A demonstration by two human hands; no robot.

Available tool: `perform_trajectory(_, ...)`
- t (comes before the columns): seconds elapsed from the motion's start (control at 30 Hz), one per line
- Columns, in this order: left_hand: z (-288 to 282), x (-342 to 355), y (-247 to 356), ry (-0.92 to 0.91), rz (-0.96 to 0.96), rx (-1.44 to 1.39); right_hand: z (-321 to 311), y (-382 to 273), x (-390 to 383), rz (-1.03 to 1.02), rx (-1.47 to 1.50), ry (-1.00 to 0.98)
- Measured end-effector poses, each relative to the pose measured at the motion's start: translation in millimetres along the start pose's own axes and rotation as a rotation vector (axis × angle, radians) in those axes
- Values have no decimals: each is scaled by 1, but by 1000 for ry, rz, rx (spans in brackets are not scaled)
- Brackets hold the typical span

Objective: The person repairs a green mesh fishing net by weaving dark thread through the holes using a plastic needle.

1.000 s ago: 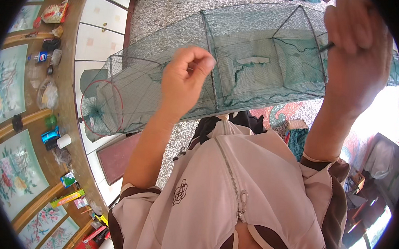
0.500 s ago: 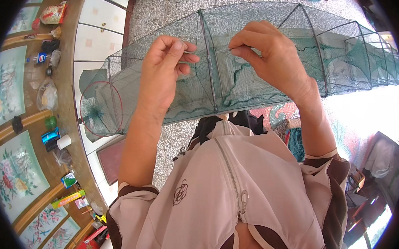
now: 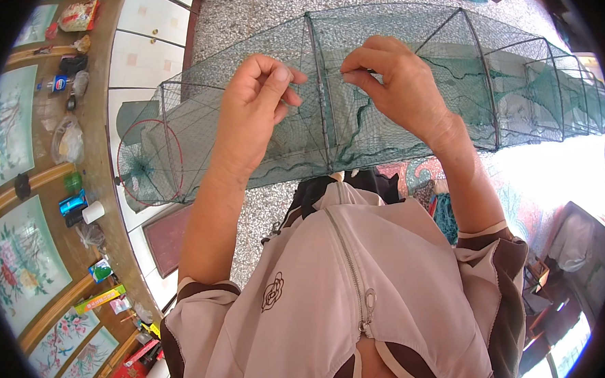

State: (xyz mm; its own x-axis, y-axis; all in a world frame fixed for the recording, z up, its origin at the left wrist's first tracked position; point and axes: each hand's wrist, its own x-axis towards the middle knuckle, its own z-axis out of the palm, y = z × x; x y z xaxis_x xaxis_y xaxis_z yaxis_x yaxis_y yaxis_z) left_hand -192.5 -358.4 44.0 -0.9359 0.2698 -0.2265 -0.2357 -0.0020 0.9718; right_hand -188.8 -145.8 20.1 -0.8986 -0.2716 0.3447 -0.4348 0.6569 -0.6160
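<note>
A long green mesh fish trap (image 3: 408,125) on dark rectangular frames stretches across in front of me from left to right. My left hand (image 3: 262,99) hovers over its near-middle section, thumb and index finger pinched together and the other fingers loosely curled. Facing it, my right hand (image 3: 394,81) also pinches thumb against fingers. Whatever lies between the fingertips of either hand is too fine to make out. One dark upright frame bar (image 3: 320,95) stands between the two hands. A red hoop (image 3: 181,158) rings the gathered mesh at the trap's left end.
To the left a wooden cabinet (image 3: 101,199) carries bottles, bags and a white cup (image 3: 94,212). Below the net lie speckled flooring (image 3: 253,222) and a brown mat (image 3: 168,242). Teal cord (image 3: 446,219) lies near my right side, with dark furniture (image 3: 579,243) farther right.
My right hand has shifted slightly left and my left hand slightly right, bringing the fingertips a little closer together. Both stay pinched. The trap has barely moved.
</note>
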Motion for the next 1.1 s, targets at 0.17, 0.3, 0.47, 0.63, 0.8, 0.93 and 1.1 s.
perform_trajectory(0.17,2,-2,-3,14,79,185,6,3,0,39,61,-34)
perform_trajectory(0.3,4,-2,-8,48,147,331,12,4,1,66,224,-34)
perform_trajectory(0.47,2,0,-6,58,58,189,17,-4,2,209,429,-16)
perform_trajectory(0.63,-9,4,-11,135,4,9,25,-22,14,28,411,66)
perform_trajectory(0.8,-8,3,-11,120,-8,-122,39,-23,11,58,332,66)
perform_trajectory(0.93,-4,1,-10,135,-6,-92,36,-28,15,-116,158,214)
perform_trajectory(1.1,11,-3,-5,98,35,226,17,-53,32,-286,366,286)
